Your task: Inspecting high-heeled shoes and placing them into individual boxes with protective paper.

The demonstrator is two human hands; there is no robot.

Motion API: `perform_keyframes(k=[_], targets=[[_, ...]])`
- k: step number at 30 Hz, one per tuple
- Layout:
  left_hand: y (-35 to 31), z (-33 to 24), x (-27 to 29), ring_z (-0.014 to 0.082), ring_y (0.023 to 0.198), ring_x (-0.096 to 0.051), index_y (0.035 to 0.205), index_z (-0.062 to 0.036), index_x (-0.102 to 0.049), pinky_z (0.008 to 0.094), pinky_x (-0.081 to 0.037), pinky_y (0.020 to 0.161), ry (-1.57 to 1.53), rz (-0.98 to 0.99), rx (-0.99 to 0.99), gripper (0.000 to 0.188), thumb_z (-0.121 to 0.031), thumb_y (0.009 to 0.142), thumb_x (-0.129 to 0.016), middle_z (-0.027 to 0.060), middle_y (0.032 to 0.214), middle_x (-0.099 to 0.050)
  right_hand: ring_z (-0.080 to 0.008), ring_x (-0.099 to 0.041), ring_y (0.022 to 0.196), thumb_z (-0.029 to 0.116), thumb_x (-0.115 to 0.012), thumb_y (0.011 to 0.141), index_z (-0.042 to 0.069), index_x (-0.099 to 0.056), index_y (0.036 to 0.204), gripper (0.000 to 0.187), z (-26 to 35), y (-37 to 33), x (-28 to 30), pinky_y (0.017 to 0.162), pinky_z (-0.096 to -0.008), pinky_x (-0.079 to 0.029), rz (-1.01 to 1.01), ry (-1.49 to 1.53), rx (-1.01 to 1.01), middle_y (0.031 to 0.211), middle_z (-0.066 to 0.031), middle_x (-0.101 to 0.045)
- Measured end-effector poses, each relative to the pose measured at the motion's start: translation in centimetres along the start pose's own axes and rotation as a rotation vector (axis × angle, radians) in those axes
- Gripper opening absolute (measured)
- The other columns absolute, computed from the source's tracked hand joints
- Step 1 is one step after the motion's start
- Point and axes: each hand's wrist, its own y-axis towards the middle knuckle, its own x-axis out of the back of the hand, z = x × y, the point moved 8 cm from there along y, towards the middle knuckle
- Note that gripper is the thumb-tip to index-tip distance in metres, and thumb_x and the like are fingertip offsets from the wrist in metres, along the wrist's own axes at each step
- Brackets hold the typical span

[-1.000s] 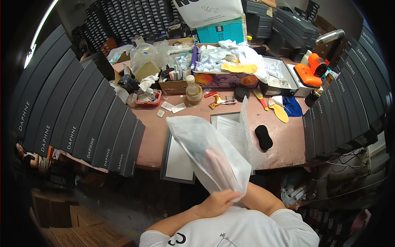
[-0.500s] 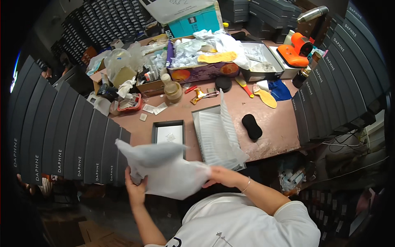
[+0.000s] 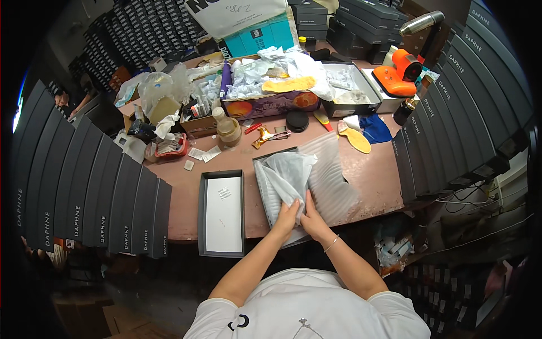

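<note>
A white cloth bag (image 3: 289, 172) lies crumpled in an open grey shoebox (image 3: 258, 165) at the table's front edge. White tissue paper (image 3: 333, 178) spills out of the box to the right. My left hand (image 3: 287, 216) and my right hand (image 3: 313, 217) sit side by side on the near end of the bag, fingers pointing away from me and gripping the fabric. The box's grey lid (image 3: 222, 213) lies upturned just left of the box, showing its white inside.
Stacks of dark grey shoeboxes (image 3: 84, 192) wall in the left side, and more shoeboxes (image 3: 451, 124) the right. At the back stand a cluttered cardboard box (image 3: 265, 104), an orange tool (image 3: 398, 76), a yellow insole (image 3: 357, 138), a blue cloth (image 3: 374, 127) and a tape roll (image 3: 228, 129).
The white bag was held up in the air, low on my left. It now lies in the shoebox with both hands on it. The black object on the paper is out of sight.
</note>
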Motion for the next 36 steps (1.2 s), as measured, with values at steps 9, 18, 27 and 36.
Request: perform_keyframes(k=[9,18,27,36], targets=[[-13.1,-12.4,9.3,0.0323,0.119,-0.048,0.134,0.0009,-0.042,0.0402,-0.041,0.096,0.965,-0.642,-0.73,0.054,-0.014,0.087,-0.064,0.019,0.13,-0.047,-0.0453,-0.035,0.13,0.013,-0.057,0.088,-0.015,-0.016,0.14,0.072,3.0,-0.6,-0.7,0.108,-0.0425,-0.031,0.011,-0.381,0.151,0.137,-0.036,-0.035],[-12.3,-6.1,13.8,0.0427,0.078,-0.061,0.087,0.0021,-0.062,0.0485,-0.047,0.068,1.396,-0.375,-0.268,0.034,-0.032,0.09,-0.058,0.0238,0.081,-0.064,-0.0278,-0.067,0.076,0.021,-0.046,0.095,-0.003,-0.063,0.103,0.03,1.5,-4.1,12.1,0.071,-0.0362,-0.052,0.0,-0.653,0.135,0.079,-0.0177,-0.067],[-16.9,-18.4,10.9,0.0153,0.07,-0.063,0.094,0.005,-0.057,0.0295,-0.05,0.06,0.779,-0.286,-0.394,0.015,-0.01,0.093,-0.054,0.0116,0.078,-0.065,-0.0373,-0.028,0.138,0.039,-0.052,0.092,0.008,-0.036,0.142,0.061,5.9,0.1,-5.0,0.11,-0.0604,-0.014,0.019,-0.994,0.602,0.144,-0.0195,-0.039],[-11.1,-10.0,-0.1,0.0297,0.12,-0.047,0.124,0.0066,-0.05,0.0375,-0.037,0.102,0.909,-0.14,-0.787,0.052,-0.036,0.095,-0.056,0.0189,0.128,-0.05,-0.0266,-0.048,0.123,0.025,-0.039,0.1,-0.005,-0.037,0.139,0.049,5.7,-3.1,9.1,0.105,-0.0348,-0.035,-0.084,0.264,0.068,0.136,-0.0172,-0.048]])
